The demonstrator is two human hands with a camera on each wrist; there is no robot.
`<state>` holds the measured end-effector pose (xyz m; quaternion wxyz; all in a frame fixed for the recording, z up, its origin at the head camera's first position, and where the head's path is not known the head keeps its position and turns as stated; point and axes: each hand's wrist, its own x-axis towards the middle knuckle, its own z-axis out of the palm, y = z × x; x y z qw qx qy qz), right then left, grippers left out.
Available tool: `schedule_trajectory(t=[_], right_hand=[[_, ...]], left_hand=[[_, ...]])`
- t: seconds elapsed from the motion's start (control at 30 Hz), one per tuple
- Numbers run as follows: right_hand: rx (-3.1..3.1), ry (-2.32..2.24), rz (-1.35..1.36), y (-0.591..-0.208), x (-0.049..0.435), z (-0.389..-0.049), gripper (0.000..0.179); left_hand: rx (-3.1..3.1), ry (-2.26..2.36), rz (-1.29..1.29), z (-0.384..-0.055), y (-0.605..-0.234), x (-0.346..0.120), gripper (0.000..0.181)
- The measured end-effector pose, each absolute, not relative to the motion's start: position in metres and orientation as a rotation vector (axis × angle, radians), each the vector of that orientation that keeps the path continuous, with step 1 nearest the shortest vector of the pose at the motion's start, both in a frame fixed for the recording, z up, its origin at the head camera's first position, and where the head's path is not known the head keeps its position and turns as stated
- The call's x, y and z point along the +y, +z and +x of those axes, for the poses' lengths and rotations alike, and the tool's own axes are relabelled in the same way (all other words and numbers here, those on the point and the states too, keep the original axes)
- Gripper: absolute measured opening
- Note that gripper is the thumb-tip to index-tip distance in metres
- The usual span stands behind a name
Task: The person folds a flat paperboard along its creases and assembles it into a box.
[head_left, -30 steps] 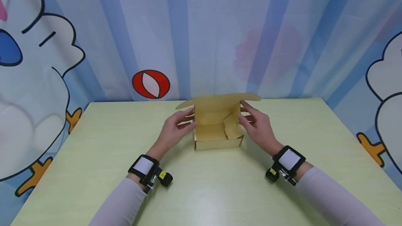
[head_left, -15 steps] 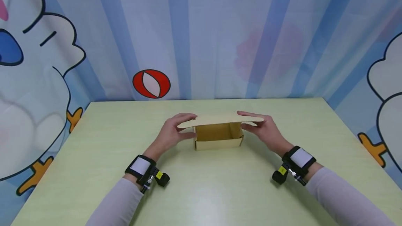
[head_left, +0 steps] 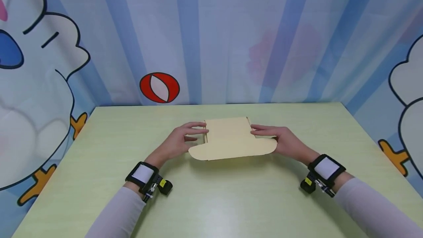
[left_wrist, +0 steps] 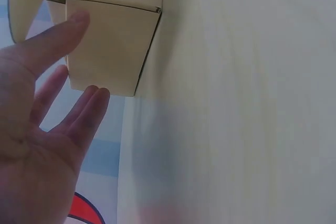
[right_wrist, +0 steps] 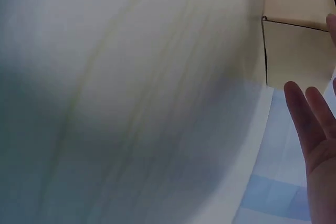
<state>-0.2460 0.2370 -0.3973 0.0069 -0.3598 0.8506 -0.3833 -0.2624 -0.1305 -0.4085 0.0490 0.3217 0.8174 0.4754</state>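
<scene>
A small tan cardboard box [head_left: 228, 129] stands near the back of the table, its lid folded down over the top. The lid's wide front flap [head_left: 232, 150], rounded at both ends, sticks out towards me and hides the box front. My left hand [head_left: 176, 140] is at the box's left end, fingers spread and fairly straight, tips at the lid's edge. In the left wrist view, the thumb overlaps the plain side panel [left_wrist: 113, 48]. At the other end, my right hand [head_left: 281, 137] has straight fingers touching the lid's right edge; its thumb is hidden behind the flap.
The pale wooden table [head_left: 218, 201] runs back to a blue striped curtain [head_left: 228, 36] printed with cartoon figures and a red and white ball [head_left: 159, 87]. A strapped-on camera device sits on each wrist [head_left: 143, 175].
The box lid has swung from standing up, through half-lowered, to lying over the top, covering the inside. Both hands came forward with it, and my right wrist shifted right.
</scene>
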Motion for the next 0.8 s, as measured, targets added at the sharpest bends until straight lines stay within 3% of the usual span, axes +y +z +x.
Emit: schedule_trajectory(t=[0.47, 0.8], right_hand=[[2.897, -0.570, -1.403, -0.389, 0.237, -0.238, 0.070], [2.867, -0.632, -1.315, -0.386, 0.240, -0.235, 0.082]], left_hand=[[2.583, 1.326, 1.114, -0.267, -0.408, -0.130, 0.045], [2.607, 1.244, 1.103, -0.265, -0.406, -0.132, 0.050]])
